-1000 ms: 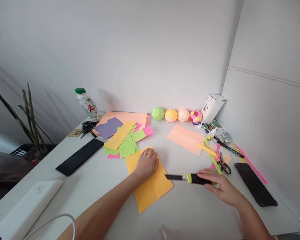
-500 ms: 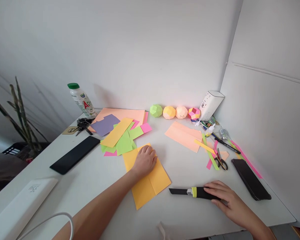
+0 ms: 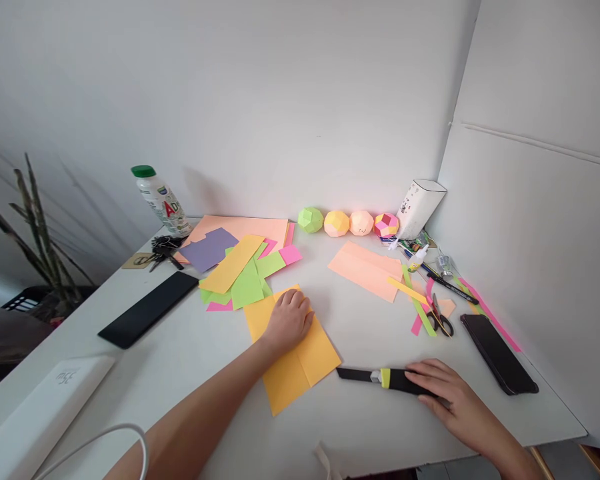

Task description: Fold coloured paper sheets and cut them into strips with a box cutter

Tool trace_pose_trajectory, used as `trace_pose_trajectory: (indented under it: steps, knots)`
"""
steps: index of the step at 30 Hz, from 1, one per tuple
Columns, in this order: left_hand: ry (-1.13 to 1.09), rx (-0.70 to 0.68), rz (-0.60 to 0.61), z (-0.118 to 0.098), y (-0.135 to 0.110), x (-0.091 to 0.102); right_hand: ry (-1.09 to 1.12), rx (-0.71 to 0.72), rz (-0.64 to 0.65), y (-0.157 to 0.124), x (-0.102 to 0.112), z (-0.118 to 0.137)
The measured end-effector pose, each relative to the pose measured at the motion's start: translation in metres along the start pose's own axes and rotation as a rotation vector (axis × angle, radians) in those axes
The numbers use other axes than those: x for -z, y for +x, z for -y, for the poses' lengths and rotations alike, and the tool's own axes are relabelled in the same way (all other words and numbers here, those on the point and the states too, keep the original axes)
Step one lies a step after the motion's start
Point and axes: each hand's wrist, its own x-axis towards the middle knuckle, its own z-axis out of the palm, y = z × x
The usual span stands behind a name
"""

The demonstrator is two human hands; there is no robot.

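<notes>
My left hand [image 3: 289, 321] presses on a folded yellow-orange sheet of paper [image 3: 290, 387], its fingers bent and close together. A crease crosses the lower half of that sheet. To the right, my right hand [image 3: 447, 397] is wrapped over the black handle of a utility knife [image 3: 393, 379] with a yellow-green collar. The knife lies low over the table with its dark blade pointing left, and the tip is right by the sheet's right corner; whether they touch I cannot tell.
Coloured paper pieces [image 3: 247, 283] lie behind the sheet. Paper balls [image 3: 337, 223] line the wall. Scissors [image 3: 439, 321] and paper strips sit at the right, near a black phone [image 3: 499, 353]. A black slab [image 3: 150, 310], a power bank [image 3: 45, 413] and a bottle [image 3: 163, 203] are at the left.
The knife has turned slightly, its blade tip rising toward the sheet's right corner. My left hand stays in place on the sheet. The whole view has shifted a little.
</notes>
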Motion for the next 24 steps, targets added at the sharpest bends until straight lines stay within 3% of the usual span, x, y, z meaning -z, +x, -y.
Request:
trace_pose_trajectory:
  steps: [10,18,24]
  knots:
    - [0.101,0.017,-0.020,-0.012,-0.004,-0.007,-0.045,0.044,-0.038,-0.005,-0.001,0.011]
    - [0.178,0.042,0.054,-0.043,-0.017,0.000,-0.029,0.043,0.097,-0.015,0.007,0.044]
    - [0.176,0.107,0.163,-0.056,-0.031,-0.010,-0.016,0.020,0.165,-0.014,0.004,0.056]
